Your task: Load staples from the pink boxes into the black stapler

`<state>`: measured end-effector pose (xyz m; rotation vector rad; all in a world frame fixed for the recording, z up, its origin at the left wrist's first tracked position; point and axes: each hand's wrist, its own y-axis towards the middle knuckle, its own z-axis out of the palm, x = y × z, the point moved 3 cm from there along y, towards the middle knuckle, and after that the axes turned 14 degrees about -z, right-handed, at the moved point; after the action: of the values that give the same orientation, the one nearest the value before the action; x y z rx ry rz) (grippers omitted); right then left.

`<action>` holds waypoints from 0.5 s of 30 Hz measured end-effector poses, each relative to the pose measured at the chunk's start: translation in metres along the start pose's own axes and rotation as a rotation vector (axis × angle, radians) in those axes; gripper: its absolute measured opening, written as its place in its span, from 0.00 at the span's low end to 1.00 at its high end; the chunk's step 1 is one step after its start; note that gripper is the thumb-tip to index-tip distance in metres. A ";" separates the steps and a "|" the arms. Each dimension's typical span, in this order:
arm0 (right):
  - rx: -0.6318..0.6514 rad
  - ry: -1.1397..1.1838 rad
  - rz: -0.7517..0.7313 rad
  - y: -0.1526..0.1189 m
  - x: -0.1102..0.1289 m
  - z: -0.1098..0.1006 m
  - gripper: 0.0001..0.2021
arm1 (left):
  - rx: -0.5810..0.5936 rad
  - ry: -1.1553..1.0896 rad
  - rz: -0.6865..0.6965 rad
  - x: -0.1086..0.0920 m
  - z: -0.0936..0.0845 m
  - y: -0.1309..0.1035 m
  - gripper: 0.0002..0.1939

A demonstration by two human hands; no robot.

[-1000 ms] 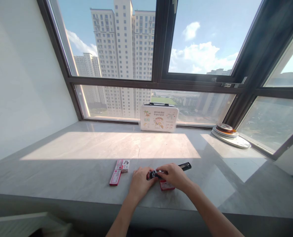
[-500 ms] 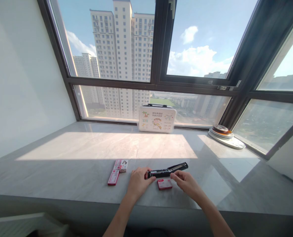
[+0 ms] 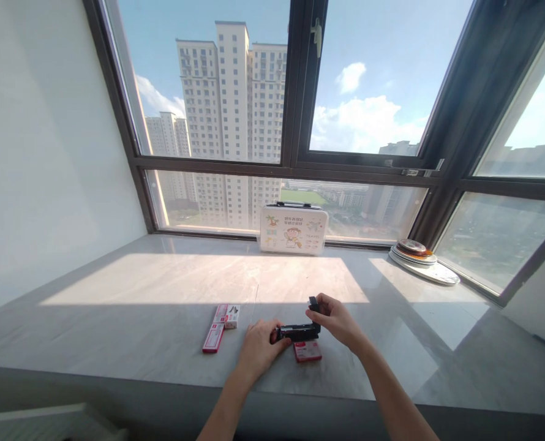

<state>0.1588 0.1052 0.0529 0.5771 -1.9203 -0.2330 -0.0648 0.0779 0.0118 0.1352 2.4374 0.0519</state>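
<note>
Left hand (image 3: 257, 346) fingers clamped on black stapler (image 3: 297, 331) base, near table (image 3: 116, 331) front edge. Right hand (image 3: 337, 318) fingers pinching raised stapler arm. Red box (image 3: 307, 351) just beside.

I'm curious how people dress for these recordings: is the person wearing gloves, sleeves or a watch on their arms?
No. The left hand and right hand are bare, without gloves, rings or a watch in view. Both forearms are uncovered as far as the picture's lower edge; no sleeve shows.
</note>
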 end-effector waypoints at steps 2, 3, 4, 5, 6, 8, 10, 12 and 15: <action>0.037 -0.098 -0.007 0.000 -0.001 0.009 0.21 | 0.003 -0.006 -0.003 0.001 0.000 0.000 0.15; 0.059 -0.164 -0.012 0.000 -0.001 0.015 0.20 | 0.002 -0.006 -0.005 0.001 0.001 0.001 0.15; 0.083 -0.236 -0.019 0.000 0.000 0.020 0.18 | -0.002 -0.003 -0.004 0.002 0.001 0.001 0.14; 0.105 -0.309 -0.026 0.000 0.001 0.026 0.17 | -0.005 0.003 -0.003 0.002 0.002 0.002 0.14; 0.128 -0.374 -0.030 0.000 0.003 0.032 0.16 | -0.008 0.012 -0.001 0.002 0.003 0.002 0.13; 0.173 -0.460 -0.028 0.002 0.006 0.040 0.15 | -0.015 0.035 -0.004 0.003 0.004 0.003 0.12; 0.215 -0.477 -0.020 0.004 0.007 0.040 0.13 | -0.026 0.043 -0.018 0.003 0.004 0.001 0.11; 0.248 -0.461 -0.002 0.004 0.004 0.029 0.11 | -0.063 0.023 -0.015 0.000 0.002 -0.003 0.15; 0.256 -0.461 0.050 0.002 -0.006 -0.002 0.10 | -0.090 -0.011 0.092 -0.017 0.001 -0.016 0.26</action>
<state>0.1620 0.1098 0.0501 0.6860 -2.4307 -0.0911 -0.0527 0.0602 0.0209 0.2067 2.4120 0.2015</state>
